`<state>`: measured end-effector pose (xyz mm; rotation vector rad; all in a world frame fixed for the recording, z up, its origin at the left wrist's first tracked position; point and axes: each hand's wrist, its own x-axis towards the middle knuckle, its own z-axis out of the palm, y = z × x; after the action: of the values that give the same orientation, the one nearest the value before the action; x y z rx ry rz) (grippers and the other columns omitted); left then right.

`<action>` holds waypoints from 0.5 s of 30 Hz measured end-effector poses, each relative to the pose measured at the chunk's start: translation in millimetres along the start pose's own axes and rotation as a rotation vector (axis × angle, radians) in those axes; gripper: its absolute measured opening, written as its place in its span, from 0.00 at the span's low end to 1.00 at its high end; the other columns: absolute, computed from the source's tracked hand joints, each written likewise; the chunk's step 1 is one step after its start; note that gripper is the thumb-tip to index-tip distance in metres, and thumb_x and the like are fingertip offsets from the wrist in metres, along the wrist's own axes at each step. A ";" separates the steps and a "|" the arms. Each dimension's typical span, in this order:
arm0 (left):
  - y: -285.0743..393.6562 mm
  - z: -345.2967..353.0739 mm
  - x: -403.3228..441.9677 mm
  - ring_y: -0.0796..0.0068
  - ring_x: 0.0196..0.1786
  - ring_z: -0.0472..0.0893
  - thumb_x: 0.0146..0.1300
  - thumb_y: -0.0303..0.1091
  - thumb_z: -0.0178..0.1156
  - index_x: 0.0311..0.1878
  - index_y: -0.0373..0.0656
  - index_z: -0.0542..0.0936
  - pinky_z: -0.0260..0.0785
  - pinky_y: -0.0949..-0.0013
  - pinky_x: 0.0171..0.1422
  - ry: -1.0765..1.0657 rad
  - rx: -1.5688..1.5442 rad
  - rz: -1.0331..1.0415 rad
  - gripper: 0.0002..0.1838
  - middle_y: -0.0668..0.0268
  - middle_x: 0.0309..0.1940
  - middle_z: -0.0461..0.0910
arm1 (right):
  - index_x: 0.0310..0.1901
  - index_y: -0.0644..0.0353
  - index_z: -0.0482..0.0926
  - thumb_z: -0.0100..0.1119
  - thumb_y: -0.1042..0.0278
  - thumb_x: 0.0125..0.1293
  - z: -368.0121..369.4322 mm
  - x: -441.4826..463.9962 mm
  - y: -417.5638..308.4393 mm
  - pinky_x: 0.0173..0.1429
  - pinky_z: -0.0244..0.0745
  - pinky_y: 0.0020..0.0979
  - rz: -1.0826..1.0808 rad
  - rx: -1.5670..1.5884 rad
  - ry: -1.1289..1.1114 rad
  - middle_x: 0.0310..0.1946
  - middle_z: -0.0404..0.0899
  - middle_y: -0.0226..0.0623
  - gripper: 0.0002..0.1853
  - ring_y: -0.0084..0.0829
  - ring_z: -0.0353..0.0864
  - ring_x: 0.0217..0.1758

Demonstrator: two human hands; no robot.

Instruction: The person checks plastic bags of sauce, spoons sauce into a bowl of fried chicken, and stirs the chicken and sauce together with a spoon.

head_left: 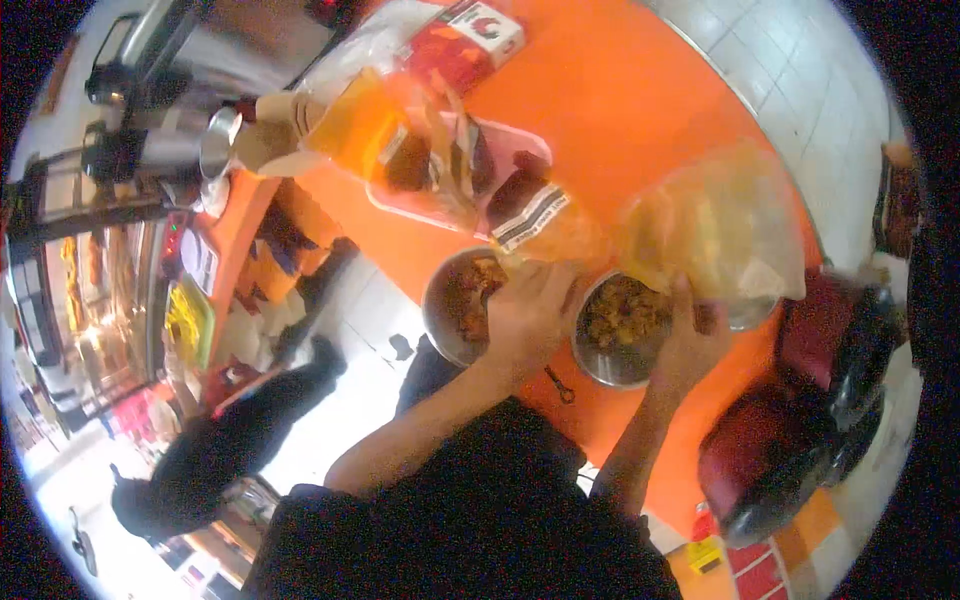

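Note:
My left hand (532, 312) is over the right side of a metal bowl (432, 318) holding reddish-brown food (472, 300). Its fingers are bent against the lower end of a plastic packet (545, 225) with a dark striped label; blur hides the exact grip. My right hand (694, 340) pinches the lower edge of a large, see-through yellowish plastic bag (715, 225), thumb in front. Below and between the hands stands a second metal bowl (612, 376) with brown chunky food (625, 312). The rim of another metal container (752, 316) shows under the bag.
A pink tray (400, 208) with dark packets lies beyond the bowls on the orange table (590, 75). A red-and-white box (470, 45) is at the far edge. Near me lies a small dark tool (561, 385). Dark red chairs (765, 440) stand right; a dark-clothed person (230, 440) is left.

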<state>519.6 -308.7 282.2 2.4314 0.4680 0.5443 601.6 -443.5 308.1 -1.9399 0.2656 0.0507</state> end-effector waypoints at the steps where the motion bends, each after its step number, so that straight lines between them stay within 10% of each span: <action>1: 0.1 1.9 -2.0 0.64 0.33 0.79 0.51 0.28 0.62 0.37 0.44 0.77 0.73 0.65 0.33 -0.021 -0.017 -0.018 0.09 0.63 0.29 0.78 | 0.43 0.67 0.79 0.63 0.70 0.60 -1.1 2.2 0.5 0.40 0.75 0.26 0.013 -0.016 -0.009 0.37 0.81 0.37 0.12 0.25 0.79 0.35; 15: -2.8 1.8 0.8 0.64 0.33 0.80 0.49 0.28 0.65 0.38 0.46 0.81 0.74 0.65 0.38 0.091 -0.165 -0.039 0.11 0.64 0.29 0.81 | 0.42 0.67 0.79 0.63 0.71 0.60 1.6 14.3 13.3 0.39 0.77 0.25 -0.056 -0.095 -0.008 0.37 0.81 0.35 0.11 0.24 0.78 0.35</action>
<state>520.6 -307.1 279.3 2.2436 0.4874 0.6525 612.8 -449.0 293.0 -2.0400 0.2063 0.0343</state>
